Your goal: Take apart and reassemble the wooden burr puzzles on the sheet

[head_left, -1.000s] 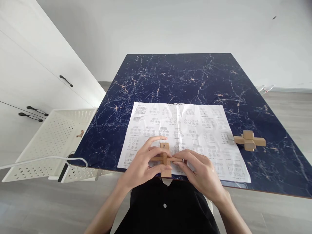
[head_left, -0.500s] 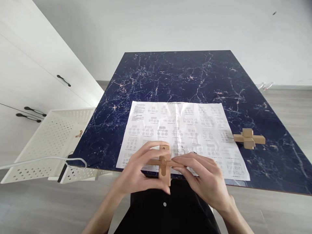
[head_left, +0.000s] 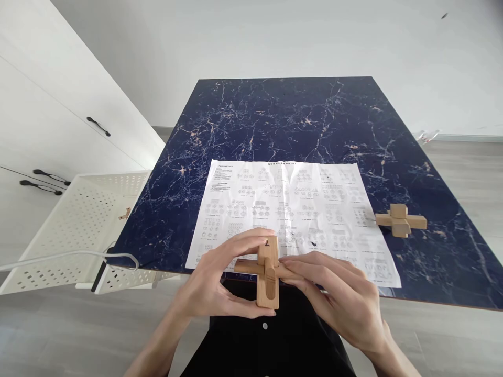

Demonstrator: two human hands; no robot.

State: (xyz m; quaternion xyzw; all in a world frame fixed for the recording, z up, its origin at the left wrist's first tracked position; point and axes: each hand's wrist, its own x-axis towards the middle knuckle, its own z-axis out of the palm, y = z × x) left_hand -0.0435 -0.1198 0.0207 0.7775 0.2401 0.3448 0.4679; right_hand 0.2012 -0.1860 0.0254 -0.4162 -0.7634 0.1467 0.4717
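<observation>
Between my hands is a cross-shaped wooden puzzle (head_left: 268,272), held over the table's front edge. Its upright piece bears a dark mark like a 2 near the top and a rounded hollow lower down. My left hand (head_left: 212,280) grips that upright piece, fingers at its top end and thumb at its bottom end. My right hand (head_left: 338,290) pinches the right end of the crosswise wooden bar, whose left end sticks out freely. Below and behind them lies a creased instruction sheet (head_left: 251,193) printed with small diagrams.
Another assembled wooden cross puzzle (head_left: 400,220) lies right of the sheet on the dark blue marbled table (head_left: 275,120). To the left are a white perforated basket (head_left: 78,220) with a small wooden piece (head_left: 124,213) in it, a white cable (head_left: 70,257) and white cabinets (head_left: 47,104).
The held puzzle has been raised slightly and tilted, so its hollow and top mark show more plainly. My right hand has shifted a little right and down, still gripping the bar.
</observation>
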